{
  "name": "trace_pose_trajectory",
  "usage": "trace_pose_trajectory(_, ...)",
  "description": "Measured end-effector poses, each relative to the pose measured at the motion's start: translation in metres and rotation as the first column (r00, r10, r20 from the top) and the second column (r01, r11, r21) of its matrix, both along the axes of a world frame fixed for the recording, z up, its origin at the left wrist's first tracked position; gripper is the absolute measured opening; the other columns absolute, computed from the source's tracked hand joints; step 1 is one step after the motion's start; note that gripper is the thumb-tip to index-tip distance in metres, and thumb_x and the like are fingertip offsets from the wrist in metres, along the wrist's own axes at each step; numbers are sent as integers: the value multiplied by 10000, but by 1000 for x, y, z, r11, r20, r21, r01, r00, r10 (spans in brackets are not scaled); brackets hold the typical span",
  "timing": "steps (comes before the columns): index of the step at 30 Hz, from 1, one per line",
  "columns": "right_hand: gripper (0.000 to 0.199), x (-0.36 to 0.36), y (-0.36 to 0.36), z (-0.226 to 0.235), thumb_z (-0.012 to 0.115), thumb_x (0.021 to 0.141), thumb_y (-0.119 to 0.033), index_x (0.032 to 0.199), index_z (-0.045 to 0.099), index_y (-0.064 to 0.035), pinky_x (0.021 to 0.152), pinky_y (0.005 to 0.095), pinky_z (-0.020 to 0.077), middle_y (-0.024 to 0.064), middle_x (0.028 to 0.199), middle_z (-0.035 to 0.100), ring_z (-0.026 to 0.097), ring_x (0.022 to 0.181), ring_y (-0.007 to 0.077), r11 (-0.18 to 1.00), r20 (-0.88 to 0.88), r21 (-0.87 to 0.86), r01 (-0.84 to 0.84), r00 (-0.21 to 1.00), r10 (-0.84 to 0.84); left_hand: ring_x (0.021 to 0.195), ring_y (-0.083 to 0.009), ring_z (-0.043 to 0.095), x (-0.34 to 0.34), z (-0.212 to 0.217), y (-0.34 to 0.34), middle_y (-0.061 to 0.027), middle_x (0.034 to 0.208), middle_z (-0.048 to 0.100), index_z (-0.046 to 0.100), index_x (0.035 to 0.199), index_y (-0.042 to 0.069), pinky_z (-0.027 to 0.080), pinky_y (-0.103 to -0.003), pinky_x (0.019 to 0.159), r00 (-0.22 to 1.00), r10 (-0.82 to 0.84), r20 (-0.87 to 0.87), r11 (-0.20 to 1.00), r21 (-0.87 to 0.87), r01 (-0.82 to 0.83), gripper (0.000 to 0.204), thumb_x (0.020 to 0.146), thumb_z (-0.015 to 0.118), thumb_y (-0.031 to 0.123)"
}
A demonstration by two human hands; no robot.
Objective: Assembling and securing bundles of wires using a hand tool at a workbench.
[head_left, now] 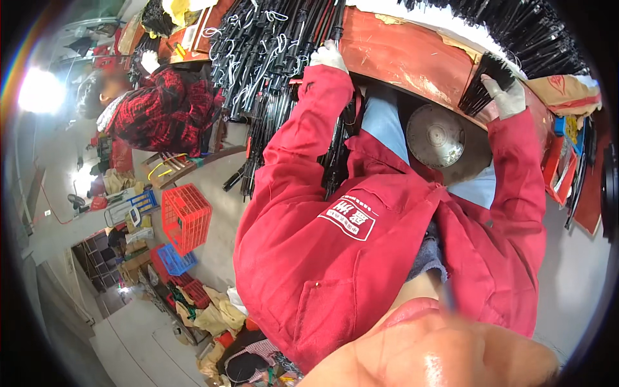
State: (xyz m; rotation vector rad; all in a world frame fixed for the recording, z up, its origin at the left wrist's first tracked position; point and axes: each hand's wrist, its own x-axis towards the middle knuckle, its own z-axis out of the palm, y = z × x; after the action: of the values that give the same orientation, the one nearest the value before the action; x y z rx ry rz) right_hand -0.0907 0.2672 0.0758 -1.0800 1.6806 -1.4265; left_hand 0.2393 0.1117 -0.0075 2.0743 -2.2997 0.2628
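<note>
Broadly, a reddish worktable [400,58] spans the far side. At its left lies a thick mass of black rods [264,61] with white ties. Toward the right, over the table's near edge, a smaller bunch of thin black strips [476,89] slants, mostly left of the gloved right hand [506,98], whose fingers are clamped on it. The gloved left hand [329,57] curls beside the rods' right edge; whether its fingers grip any, I cannot tell.

Left of frame, red crate [186,218], blue crate [174,260] just below! Upper left, co-worker [169,109] in red-and-black checks, bright light [42,91] blazing far left; upper right, round metal disc [435,135]!
</note>
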Motion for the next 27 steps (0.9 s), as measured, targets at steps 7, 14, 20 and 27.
trace_pose_trajectory(7, 246, 4, 18, -7, 604, 742, 15, 987, 588, 25, 697, 196, 453, 70, 862, 636, 586, 753, 123, 1000, 106, 0, 5, 994, -5, 603, -175, 502, 11, 58, 8, -87, 767, 538, 493, 990, 35, 439, -268, 547, -48, 443, -895, 537, 222, 814, 267, 826, 545, 239)
trace_pose_trajectory(14, 278, 33, 30, -5, 587, 718, 65, 993, 588, 20, 713, 197, 459, 72, 895, 635, 588, 770, 130, 960, 45, -275, -46, 997, 60, 576, -114, 458, 3, 38, -3, -87, 818, 549, 484, 1079, 47, 342, -209, 444, -422, 766, -484, 364, -215, 906, 425, 828, 539, 386)
trace_pose_trajectory(20, 337, 44, 37, 9, 556, 706, 86, 1037, 567, 26, 734, 186, 453, 64, 940, 633, 587, 798, 124, 922, -18, -375, -98, 995, 99, 567, -104, 453, -55, 74, 32, -90, 846, 544, 487, 1088, 66, 326, -195, 441, -580, 499, -644, 693, -105, 713, 424, 834, 538, 401)
trace_pose_trajectory(27, 316, 35, 10, -7, 565, 763, 29, 1077, 562, -6, 741, 210, 461, 68, 962, 626, 581, 800, 124, 973, 313, -184, -139, 930, 192, 620, -124, 491, -125, 74, 38, -96, 900, 543, 449, 1142, 62, 398, -211, 558, -628, 259, -734, 686, -318, 655, 439, 817, 589, 323)
